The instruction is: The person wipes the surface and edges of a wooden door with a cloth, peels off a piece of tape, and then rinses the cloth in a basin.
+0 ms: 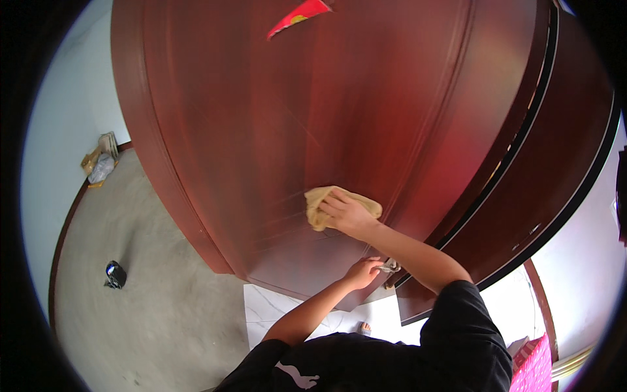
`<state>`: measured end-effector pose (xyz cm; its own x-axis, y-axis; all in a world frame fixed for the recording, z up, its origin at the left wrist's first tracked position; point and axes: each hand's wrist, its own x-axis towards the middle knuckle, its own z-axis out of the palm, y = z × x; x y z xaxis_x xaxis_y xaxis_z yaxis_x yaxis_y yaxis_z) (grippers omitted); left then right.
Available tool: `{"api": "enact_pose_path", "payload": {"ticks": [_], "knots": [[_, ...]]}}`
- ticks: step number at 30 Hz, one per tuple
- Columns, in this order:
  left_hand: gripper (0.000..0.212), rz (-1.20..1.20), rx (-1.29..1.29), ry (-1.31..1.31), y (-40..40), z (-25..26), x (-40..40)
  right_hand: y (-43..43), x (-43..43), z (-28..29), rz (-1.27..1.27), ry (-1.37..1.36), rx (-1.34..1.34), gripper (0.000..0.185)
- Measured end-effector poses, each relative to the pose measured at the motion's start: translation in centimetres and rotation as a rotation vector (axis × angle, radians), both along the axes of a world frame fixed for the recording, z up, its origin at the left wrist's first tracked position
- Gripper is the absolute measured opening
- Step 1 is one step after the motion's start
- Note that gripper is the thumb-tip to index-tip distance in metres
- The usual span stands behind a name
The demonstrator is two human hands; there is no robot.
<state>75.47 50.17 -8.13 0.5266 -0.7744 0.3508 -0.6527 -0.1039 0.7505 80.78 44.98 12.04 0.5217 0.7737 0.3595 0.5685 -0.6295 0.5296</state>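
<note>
A tan cloth [319, 206] lies flat against the face of a reddish-brown wooden door [235, 137]. On top of it my right hand [349, 214] presses with spread fingers, the cloth showing on both sides. Lower down, at the door's edge, my left hand [362, 273] grips a metal door handle [390, 267]; part of the handle is covered by the fingers. Faint scratches and streaks mark the panel around the cloth. Near the top of the door a torn scrap of red paper [301, 18] with a yellow patch is stuck on.
Right of the door runs a dark frame [553, 171] with black edging. Grey concrete floor [171, 294] spreads to the left, with a black bag [115, 274] on it. A clear plastic bag [102, 168] sits by the wall. White marbled tile [274, 306] lies below, and pink patterned fabric [533, 365] lower right.
</note>
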Motion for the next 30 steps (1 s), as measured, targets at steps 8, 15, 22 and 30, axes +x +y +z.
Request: {"api": "enact_pose_path", "payload": {"ticks": [8,15,22,30], "knots": [[0.025,0.578,-0.363,0.103,12.3,7.1,7.2,-5.4,-2.5,23.7,-0.652,-1.106,0.451,0.06],[0.02,0.689,-0.757,0.092,18.3,12.1,8.8,5.6,4.1,20.3,-0.76,-0.522,0.459,0.06],[0.019,0.709,-0.673,-0.05,21.9,12.1,8.2,3.2,7.0,3.5,-0.028,-0.042,0.043,0.034],[0.019,0.859,-0.631,-0.127,22.9,14.8,11.9,-1.6,6.2,23.7,-0.259,-1.157,0.649,0.034]]}}
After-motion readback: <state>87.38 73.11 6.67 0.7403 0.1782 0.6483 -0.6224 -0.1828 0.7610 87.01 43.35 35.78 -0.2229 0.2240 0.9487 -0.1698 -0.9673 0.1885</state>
